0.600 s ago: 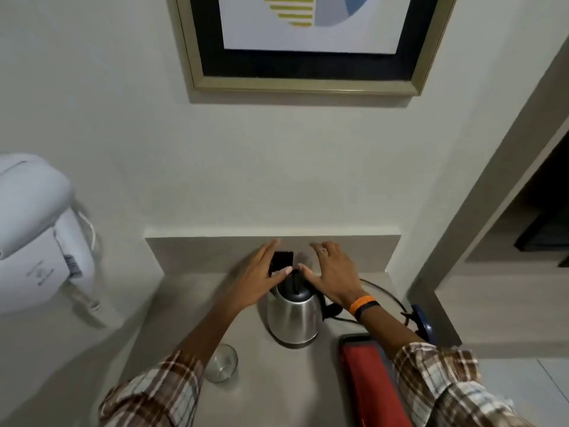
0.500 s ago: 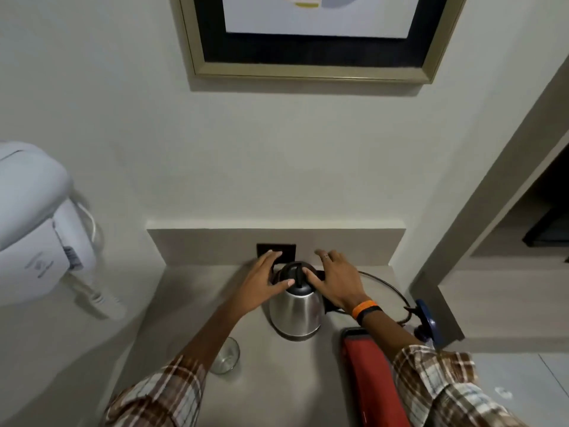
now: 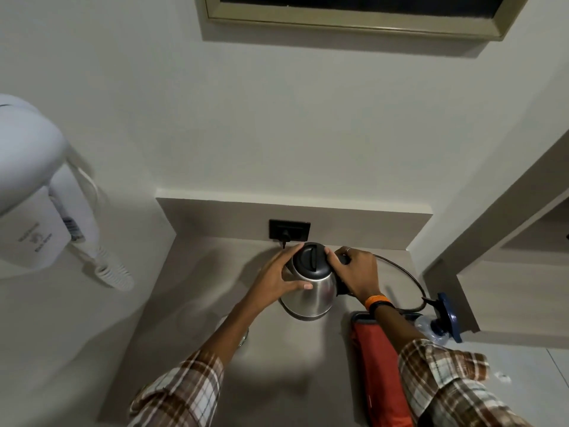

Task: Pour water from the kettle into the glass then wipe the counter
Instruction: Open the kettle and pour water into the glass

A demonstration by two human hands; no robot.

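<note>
Spanning the lower middle of the head view, the grey counter [image 3: 191, 303] runs back to a low upstand against the white wall. A white wall-mounted hair dryer [image 3: 27, 186] occupies the far left, its coiled cord [image 3: 114, 271] hanging beside the counter's left edge. The lower edge of a gold picture frame [image 3: 354, 21] shows at the top. A red folded item [image 3: 380, 365] lies on the counter at the lower right, partly under the right forearm (whether it is a cloth cannot be told).

The steel kettle [image 3: 311, 292] stands upright near the back of the counter, just in front of a black wall socket [image 3: 289, 230]; its black lid [image 3: 311, 259] is closed. A black cable [image 3: 403, 275] curves along the counter to the right of the kettle.

The left hand [image 3: 277, 280] is spread against the kettle's left side, fingers up toward the lid, thumb across the steel body. The right hand [image 3: 358, 272] is curled around the black handle side; how tightly it closes cannot be told. An orange wristband [image 3: 376, 301] sits on the right wrist.

The glass [image 3: 243, 339] stands near the kettle to its front left, almost wholly hidden under the left forearm.
</note>
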